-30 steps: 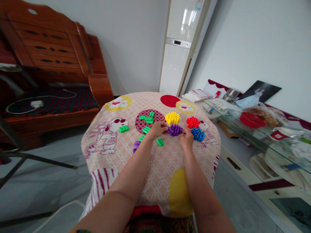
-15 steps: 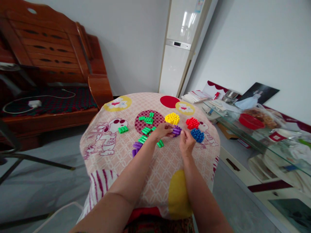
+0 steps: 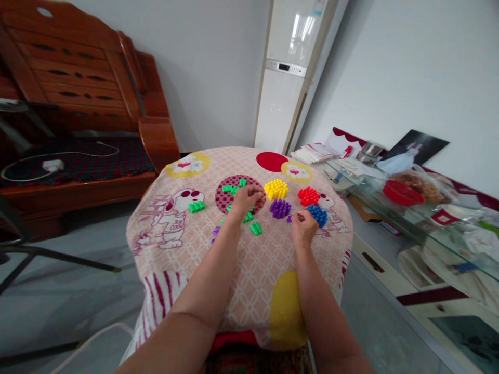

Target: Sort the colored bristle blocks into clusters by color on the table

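Observation:
My right hand is closed, with a small purple plastic peg at its fingertips. Just left of it stands a tight purple cluster of pegs, and a blue cluster sits close behind its knuckles. My left hand hovers above scattered green pegs, fingers loosely bent and seemingly holding nothing; it hides part of them. Loose purple pegs show partly behind my left forearm. Further back are a yellow cluster and a red cluster.
A patterned cloth covers the round table. More green pegs lie toward its left side. At right, a glass-topped cabinet carries a red bowl and papers. A wooden bench stands at left, a tall white appliance behind.
My left hand has left the purple cluster and moved left over the green pegs. My right hand has shifted slightly right and down, and the purple cluster now stands uncovered.

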Action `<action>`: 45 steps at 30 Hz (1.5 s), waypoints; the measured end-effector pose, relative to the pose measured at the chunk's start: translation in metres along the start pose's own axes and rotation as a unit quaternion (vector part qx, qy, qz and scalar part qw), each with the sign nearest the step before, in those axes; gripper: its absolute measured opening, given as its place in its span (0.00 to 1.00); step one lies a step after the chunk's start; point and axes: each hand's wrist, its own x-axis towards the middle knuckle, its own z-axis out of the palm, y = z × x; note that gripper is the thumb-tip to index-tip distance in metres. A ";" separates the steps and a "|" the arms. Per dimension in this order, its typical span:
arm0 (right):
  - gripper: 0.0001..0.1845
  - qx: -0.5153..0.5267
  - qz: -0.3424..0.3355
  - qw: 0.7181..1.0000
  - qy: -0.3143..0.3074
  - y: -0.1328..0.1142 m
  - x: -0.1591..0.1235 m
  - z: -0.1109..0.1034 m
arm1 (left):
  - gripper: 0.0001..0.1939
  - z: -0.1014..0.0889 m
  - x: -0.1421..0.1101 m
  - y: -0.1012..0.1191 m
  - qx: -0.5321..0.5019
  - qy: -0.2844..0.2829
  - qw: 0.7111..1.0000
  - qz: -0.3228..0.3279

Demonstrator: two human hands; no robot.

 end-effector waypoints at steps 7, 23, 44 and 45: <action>0.13 -0.049 -0.016 0.997 -0.054 0.002 0.003 0.013 | 0.07 -0.019 -0.001 0.005 0.005 0.057 0.998 0.021; 0.20 0.013 -0.012 0.999 -0.034 0.007 0.003 0.009 | 0.11 -0.075 -0.067 0.029 0.541 -0.136 0.828 0.065; 0.20 0.003 0.017 1.000 -0.020 0.012 0.005 0.012 | 0.08 -0.016 -0.026 0.025 0.459 -0.157 0.859 0.165; 0.20 0.004 0.018 1.000 -0.020 0.012 0.005 0.012 | 0.09 -0.011 -0.018 0.021 0.441 -0.148 0.867 0.178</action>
